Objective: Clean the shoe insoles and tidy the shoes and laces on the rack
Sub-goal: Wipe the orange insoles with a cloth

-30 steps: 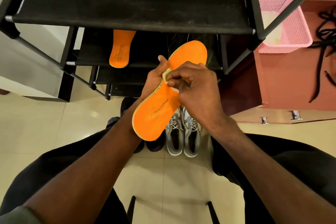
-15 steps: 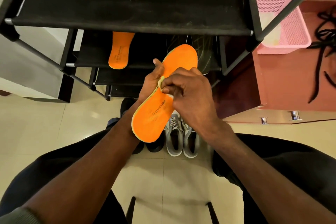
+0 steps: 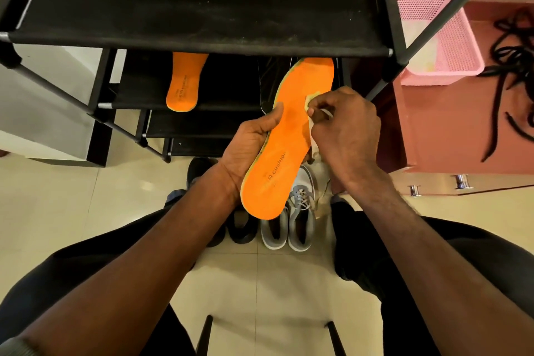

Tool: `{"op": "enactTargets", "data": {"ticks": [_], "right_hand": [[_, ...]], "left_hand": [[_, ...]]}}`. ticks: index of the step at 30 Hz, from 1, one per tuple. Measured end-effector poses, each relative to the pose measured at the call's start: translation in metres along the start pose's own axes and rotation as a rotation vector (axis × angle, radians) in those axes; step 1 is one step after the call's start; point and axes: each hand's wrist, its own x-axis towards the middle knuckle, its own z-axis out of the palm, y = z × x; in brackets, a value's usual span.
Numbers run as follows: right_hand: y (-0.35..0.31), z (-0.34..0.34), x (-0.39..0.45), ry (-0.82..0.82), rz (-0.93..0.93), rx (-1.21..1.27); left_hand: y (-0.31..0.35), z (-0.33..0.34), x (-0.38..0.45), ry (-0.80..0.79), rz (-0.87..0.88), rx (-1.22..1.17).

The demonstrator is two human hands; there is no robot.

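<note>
- Hidden: the left hand [image 3: 254,139] palm and fingers sit behind the orange insole [image 3: 289,139]; only the thumb shows, pressed on its left edge. It is grasping the insole from underneath.
- The right hand [image 3: 344,130] has its fingers curled, pinching a small pale cloth [image 3: 311,101] against the insole's right edge, at about 2 o'clock from the insole's middle. Most of the cloth is buried under the fingers, so its shape is unclear.
- The held insole is tilted, toe toward 1 o'clock and heel toward 7 o'clock. The toe tip overlaps the front edge of the rack [image 3: 202,3] top shelf. The heel print is partly readable: "cushion".
- A second orange insole [image 3: 185,84] lies on the next shelf down, at 10 o'clock from the held one. Its toe end is cut off from view by the top shelf.
- Something dark with pale edges lies on that shelf behind the held insole; can't make out what it is.
- Floor, 6 o'clock from the insole: grey sneakers [image 3: 289,220], toes covered by the insole heel. Black shoes [image 3: 231,222] sit just beside them at 9 o'clock, half hidden by the left forearm.
- At 3 o'clock: a reddish cabinet [image 3: 450,130], a pink basket [image 3: 445,43] on top, and black laces [image 3: 511,66] running off the right frame edge.
- Open room: bare tile at 8 o'clock. The rack post at 2 o'clock stands close to the right knuckles.
</note>
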Motion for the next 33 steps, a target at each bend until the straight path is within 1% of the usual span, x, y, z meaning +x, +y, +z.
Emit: {"op": "enactTargets", "data": {"ticks": [1, 3, 5, 8, 10, 12, 14, 15, 17, 18, 20, 23, 25, 28, 29, 31, 33], "right_hand": [[-0.001, 0.001, -0.001, -0.01, -0.005, 0.037], [-0.004, 0.005, -0.005, -0.038, -0.025, 0.075], [-0.007, 0.011, -0.011, -0.066, -0.056, 0.125], [-0.02, 0.019, -0.027, -0.127, -0.155, 0.234], [-0.03, 0.022, -0.04, -0.218, -0.198, 0.365], [-0.036, 0.023, -0.046, -0.259, -0.285, 0.404], [-0.032, 0.024, -0.043, -0.207, -0.342, 0.324], [-0.026, 0.024, -0.036, -0.155, -0.333, 0.26], [-0.016, 0.022, -0.026, -0.072, -0.262, 0.148], [-0.013, 0.02, -0.024, -0.048, -0.232, 0.136], [-0.019, 0.019, -0.03, -0.058, -0.25, 0.204], [-0.035, 0.021, -0.048, -0.174, -0.346, 0.344], [-0.034, 0.023, -0.047, -0.204, -0.357, 0.318], [-0.017, 0.02, -0.029, -0.107, -0.271, 0.074], [-0.013, 0.019, -0.024, -0.087, -0.224, 0.054], [-0.015, 0.017, -0.025, -0.067, -0.22, 0.112], [-0.026, 0.018, -0.037, -0.089, -0.285, 0.236]], "left_hand": [[0.005, 0.009, -0.001, -0.024, -0.01, -0.011], [0.003, 0.0, 0.001, -0.04, -0.016, -0.09], [0.002, -0.006, 0.001, -0.004, -0.014, -0.113], [0.006, -0.005, -0.001, -0.001, 0.023, -0.172], [0.008, -0.01, 0.0, 0.009, 0.04, -0.226], [0.009, -0.014, 0.0, 0.012, 0.058, -0.24], [0.01, -0.016, 0.001, 0.028, 0.076, -0.222], [0.009, -0.016, 0.002, 0.013, 0.09, -0.217], [0.008, -0.01, 0.001, -0.01, 0.101, -0.192], [0.006, -0.008, 0.001, -0.007, 0.103, -0.175], [0.004, -0.008, 0.002, 0.013, 0.108, -0.188], [0.003, -0.019, 0.008, 0.009, 0.112, -0.259], [0.002, -0.022, 0.009, 0.02, 0.11, -0.26], [0.0, -0.014, 0.007, 0.003, 0.122, -0.216], [0.0, -0.011, 0.006, 0.004, 0.13, -0.198], [0.0, -0.01, 0.006, 0.014, 0.134, -0.178], [0.0, -0.014, 0.006, 0.021, 0.14, -0.231]]}}
